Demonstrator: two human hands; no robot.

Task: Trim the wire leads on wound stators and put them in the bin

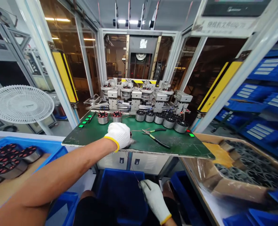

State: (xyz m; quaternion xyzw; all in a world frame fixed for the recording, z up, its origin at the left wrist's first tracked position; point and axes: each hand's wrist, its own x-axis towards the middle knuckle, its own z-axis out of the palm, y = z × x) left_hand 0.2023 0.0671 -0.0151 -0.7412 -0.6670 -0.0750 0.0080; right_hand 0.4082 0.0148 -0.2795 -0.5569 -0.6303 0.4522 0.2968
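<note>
My left hand point(118, 134), in a white glove with a yellow cuff, reaches out over the green mat point(176, 142) and is closed over a dark round stator point(131, 138), mostly hidden under the fingers. My right hand point(153, 194), also gloved, hangs below the table's front edge above a blue bin point(120, 185). Its fingers pinch what looks like a thin wire point(136, 178) trailing down from the table. Green-handled pliers point(155, 135) lie on the mat just right of my left hand.
Two stators with red windings point(102, 117) stand at the back left of the mat, and a row of grey ones point(169, 121) at the back right. Behind them is a winding machine point(139, 94). A white fan point(21, 104), a blue tray of stators point(10, 157) and a cardboard box of cores point(247, 166) flank the table.
</note>
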